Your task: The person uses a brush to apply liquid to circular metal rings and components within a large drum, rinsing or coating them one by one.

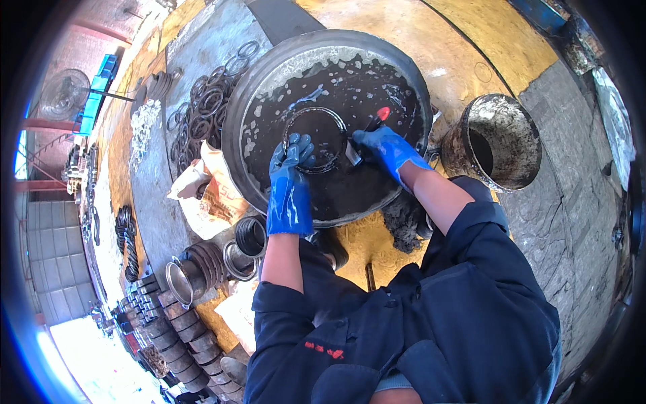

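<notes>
Both my hands wear wet blue rubber gloves and are over a wide round dark basin (237,128). The basin holds black liquid with pale foam patches on its surface. My left hand (291,182) is closed on the near-left side of a thin, shiny, wet ring (338,120), which is over the liquid. Beside the ring's right edge, my right hand (390,148) grips a hand tool (383,114) with a red handle end. A flat, silvery part of it shows below the fingers, close to the ring; whether it touches cannot be told.
A stained open bucket (494,141) stands right of the basin. Many dark rings (202,108) lie heaped at left, near a torn printed sack (212,192). Metal cylinders (187,279) and stacked blocks (178,337) are at lower left. A dark clump (402,225) hangs under the basin's near edge.
</notes>
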`<action>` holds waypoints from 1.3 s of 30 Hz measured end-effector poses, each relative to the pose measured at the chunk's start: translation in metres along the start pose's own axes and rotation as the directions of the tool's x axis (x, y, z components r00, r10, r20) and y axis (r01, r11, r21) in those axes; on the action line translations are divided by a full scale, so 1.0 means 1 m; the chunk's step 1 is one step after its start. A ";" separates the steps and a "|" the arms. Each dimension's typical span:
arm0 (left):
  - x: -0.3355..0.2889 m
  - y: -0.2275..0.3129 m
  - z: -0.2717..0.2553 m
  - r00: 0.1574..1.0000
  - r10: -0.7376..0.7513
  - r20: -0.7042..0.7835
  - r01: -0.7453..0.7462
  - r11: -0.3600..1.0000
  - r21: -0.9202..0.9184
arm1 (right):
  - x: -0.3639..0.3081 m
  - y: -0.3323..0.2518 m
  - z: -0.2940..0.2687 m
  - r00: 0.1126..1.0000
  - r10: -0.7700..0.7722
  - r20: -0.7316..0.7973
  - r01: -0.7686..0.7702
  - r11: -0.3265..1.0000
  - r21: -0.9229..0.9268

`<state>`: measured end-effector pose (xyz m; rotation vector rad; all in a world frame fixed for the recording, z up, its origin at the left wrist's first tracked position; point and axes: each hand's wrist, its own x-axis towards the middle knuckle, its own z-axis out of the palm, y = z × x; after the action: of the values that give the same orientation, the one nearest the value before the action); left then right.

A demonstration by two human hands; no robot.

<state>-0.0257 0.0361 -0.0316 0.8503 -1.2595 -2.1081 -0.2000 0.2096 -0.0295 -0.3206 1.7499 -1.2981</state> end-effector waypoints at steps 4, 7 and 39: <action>-0.001 0.004 0.008 0.998 -0.046 -0.042 0.049 0.996 0.079 | 0.032 0.013 0.011 0.943 -0.238 -0.233 0.099 0.868 -0.487; -0.005 0.007 -0.001 0.997 -0.059 -0.043 0.065 0.987 0.144 | 0.031 -0.014 0.011 0.874 -0.455 -0.174 0.393 0.870 -0.299; 0.006 0.001 -0.009 0.999 0.024 -0.023 -0.024 0.999 0.025 | 0.035 0.012 0.041 0.995 -0.100 -0.005 0.092 0.937 -0.337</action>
<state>-0.0230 0.0263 -0.0356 0.8631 -1.2798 -2.0626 -0.1840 0.1659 -0.0588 -0.5940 1.9972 -1.0674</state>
